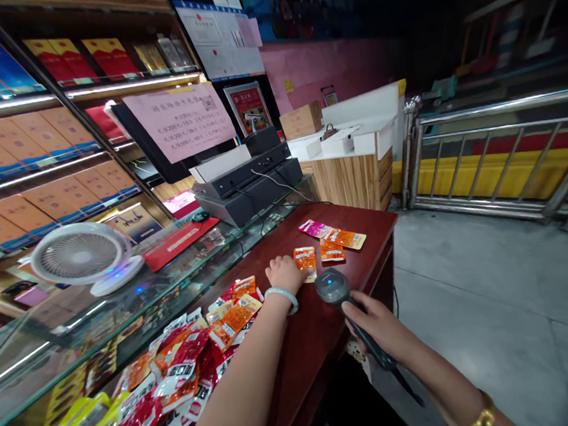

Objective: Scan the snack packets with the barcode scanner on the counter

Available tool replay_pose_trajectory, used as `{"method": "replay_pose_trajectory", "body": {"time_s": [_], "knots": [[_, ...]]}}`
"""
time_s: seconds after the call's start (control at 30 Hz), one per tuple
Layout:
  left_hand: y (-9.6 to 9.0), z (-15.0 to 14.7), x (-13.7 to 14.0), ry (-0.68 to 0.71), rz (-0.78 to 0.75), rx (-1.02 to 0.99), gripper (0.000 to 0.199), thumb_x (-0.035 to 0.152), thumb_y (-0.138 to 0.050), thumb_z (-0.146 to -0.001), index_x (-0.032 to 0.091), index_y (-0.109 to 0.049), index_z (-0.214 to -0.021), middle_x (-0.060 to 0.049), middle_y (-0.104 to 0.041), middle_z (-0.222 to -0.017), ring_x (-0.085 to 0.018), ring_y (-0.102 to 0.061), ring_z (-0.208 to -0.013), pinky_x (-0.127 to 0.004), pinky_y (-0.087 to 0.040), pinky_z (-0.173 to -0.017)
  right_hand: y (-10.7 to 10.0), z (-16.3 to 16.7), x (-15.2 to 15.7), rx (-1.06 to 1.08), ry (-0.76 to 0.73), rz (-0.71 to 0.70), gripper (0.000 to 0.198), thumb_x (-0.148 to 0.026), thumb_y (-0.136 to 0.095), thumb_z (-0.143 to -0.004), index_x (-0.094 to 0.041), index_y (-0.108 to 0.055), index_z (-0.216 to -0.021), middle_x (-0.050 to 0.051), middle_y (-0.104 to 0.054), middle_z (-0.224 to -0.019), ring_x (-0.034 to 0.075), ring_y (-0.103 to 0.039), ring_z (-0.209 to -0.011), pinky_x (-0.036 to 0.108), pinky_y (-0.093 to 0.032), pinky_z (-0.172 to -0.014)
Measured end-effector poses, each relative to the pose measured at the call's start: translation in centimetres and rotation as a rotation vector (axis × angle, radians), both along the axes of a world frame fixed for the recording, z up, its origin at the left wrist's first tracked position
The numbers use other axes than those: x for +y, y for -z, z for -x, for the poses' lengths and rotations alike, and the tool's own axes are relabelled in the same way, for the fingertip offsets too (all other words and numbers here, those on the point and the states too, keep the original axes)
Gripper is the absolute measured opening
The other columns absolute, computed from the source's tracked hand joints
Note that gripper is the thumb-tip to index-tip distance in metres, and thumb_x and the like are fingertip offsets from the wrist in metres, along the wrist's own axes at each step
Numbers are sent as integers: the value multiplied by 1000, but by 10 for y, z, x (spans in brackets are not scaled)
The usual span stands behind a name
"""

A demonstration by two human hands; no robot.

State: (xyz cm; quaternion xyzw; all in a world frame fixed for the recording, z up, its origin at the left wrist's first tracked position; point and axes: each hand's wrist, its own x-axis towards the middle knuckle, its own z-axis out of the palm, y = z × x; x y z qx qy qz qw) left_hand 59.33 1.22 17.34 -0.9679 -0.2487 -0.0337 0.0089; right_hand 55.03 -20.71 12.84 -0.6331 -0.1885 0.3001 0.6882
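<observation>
One right hand (379,330), lower right, grasps a black handheld scanner (335,288); left hand (284,273), centre, touches an orange rectangular packet (305,262), grip unclear.

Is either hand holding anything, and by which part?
The right hand holds a scanner by its handle. The left hand is at an orange packet; any grip cannot be told.

Fan (81,252): white, near the far edge of the glass counter (170,282).
Pink sheet (185,123): lettered, on the monitor (145,144).
Shelves (7,104): lined with boxes (20,139).
Railing (505,106): metal.
</observation>
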Motion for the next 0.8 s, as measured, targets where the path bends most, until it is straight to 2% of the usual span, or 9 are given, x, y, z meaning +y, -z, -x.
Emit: {"method": "replay_pose_trajectory", "body": {"time_s": [0.1, 0.2, 0.3, 0.43, 0.63, 0.8], "knots": [[-1, -1, 5, -7, 162, 30, 52, 56, -65, -75, 15, -56, -106, -16, -67, -108, -31, -63, -104, -38, -44, -85, 2, 3, 0, 5, 7, 11, 47, -65, -52, -85, -22, -49, -103, -10, -50, -56, 8, -49, -35, 19, -39, -37], [4, 5, 14, -10, 361, -95, 36, 42, -65, -79, 19, -52, -104, -9, -70, -97, -22, -67, -87, -28, -44, -70, 0, 6, 1, 1, -15, -2, 45, -65, -52, -85, -21, -49, -99, -10, -51, -56, 7, -48, -34, 18, -38, -36], [11, 15, 20, -8, 465, -244, 26, 39, -61, -83, 20, -52, -99, -5, -69, -91, -17, -65, -78, -24, -41, -62, -6, 9, 4, -4, -51, -22, 46, -65, -52, -85, -20, -49, -93, -9, -52, -56, 6, -48, -35, 17, -37, -36], [14, 29, 23, 3, 492, -360, 23, 38, -60, -84, 21, -52, -98, -2, -67, -85, -14, -62, -71, -23, -40, -60, -15, 15, 9, 10, -83, -43, 48, -68, -53, -83, -19, -48, -84, -8, -52, -54, 6, -49, -34, 17, -37, -35], [12, 47, 28, 4, 524, -458, 14, 28, -56, -86, 21, -53, -97, -2, -66, -83, -15, -61, -72, -24, -42, -64, -21, 26, 18, 14, -160, -95, 47, -66, -52, -85, -19, -49, -86, -9, -51, -56, 5, -47, -34, 16, -38, -34], [1, 72, 33, -8, 547, -446, 24, 36, -63, -81, 20, -52, -96, 1, -63, -75, -14, -58, -63, -23, -39, -58, -24, 33, 28, 3, -205, -53, 47, -66, -52, -85, -19, -48, -84, -9, -52, -58, 5, -48, -34, 15, -38, -34]]}}
